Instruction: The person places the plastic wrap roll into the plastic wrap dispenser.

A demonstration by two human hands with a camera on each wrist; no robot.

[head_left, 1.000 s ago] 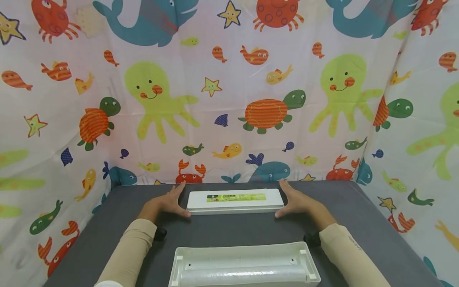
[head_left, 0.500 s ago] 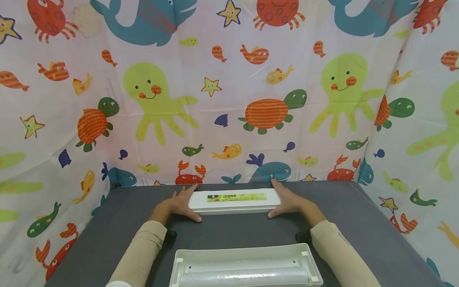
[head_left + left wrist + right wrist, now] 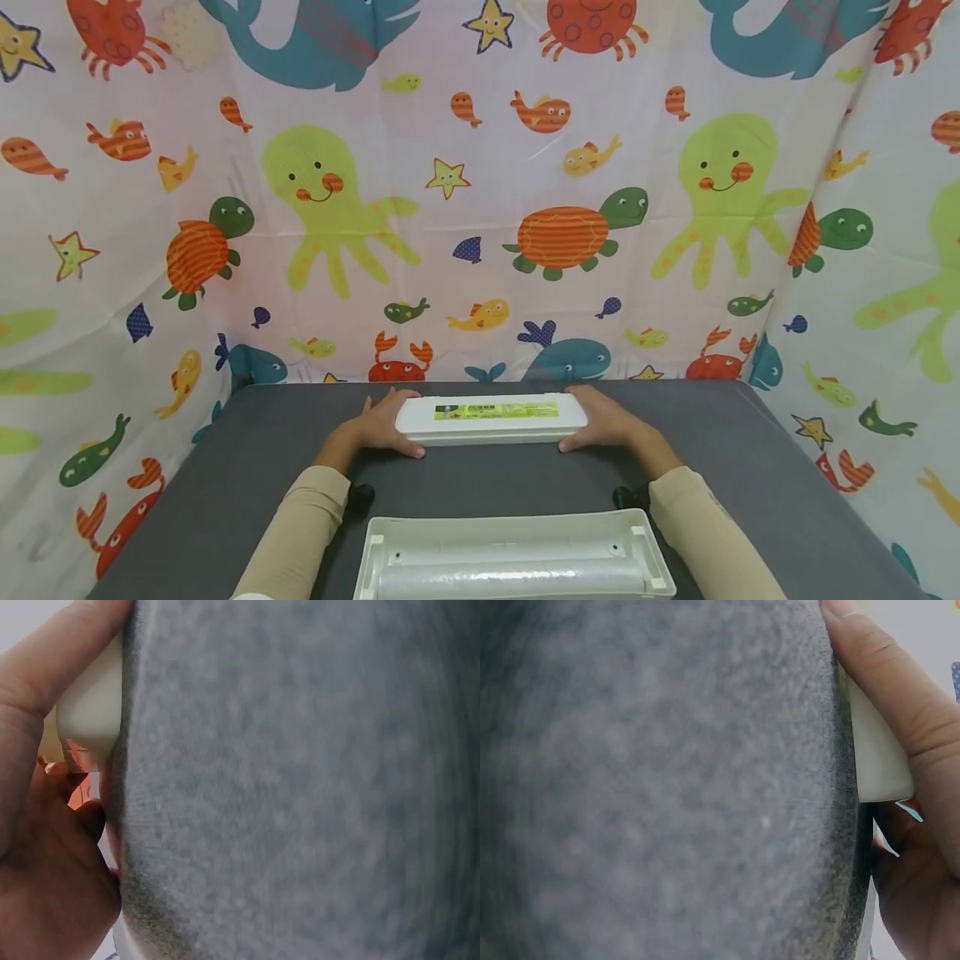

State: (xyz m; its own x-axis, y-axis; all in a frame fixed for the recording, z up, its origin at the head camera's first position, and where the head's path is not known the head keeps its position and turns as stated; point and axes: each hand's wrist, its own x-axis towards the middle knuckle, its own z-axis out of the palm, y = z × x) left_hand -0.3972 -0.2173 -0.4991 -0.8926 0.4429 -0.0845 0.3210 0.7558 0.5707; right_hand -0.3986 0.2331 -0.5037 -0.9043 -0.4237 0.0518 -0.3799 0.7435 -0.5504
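Note:
A long white lid (image 3: 491, 431) with a yellow-green label (image 3: 497, 411) lies on the grey table near its far edge. At its left end is my left hand (image 3: 377, 427), the thumb along the front and the fingers round behind. My right hand (image 3: 606, 422) grips the right end the same way. In the left wrist view, the thumb lies across the lid's cream-white end (image 3: 94, 709). The right wrist view shows the other end (image 3: 879, 754) between thumb and fingers. The fingers behind the lid are mostly hidden.
Nearer to me stands an open white box (image 3: 510, 527) with a roll of cling film (image 3: 510, 577) inside, cut off by the frame's lower edge. A curtain (image 3: 480, 275) printed with sea animals hangs behind and beside the grey table (image 3: 487, 483).
Both hands have moved inward, from spread wide around the lid's ends to gripping them. The lid and the box have stayed about where they were.

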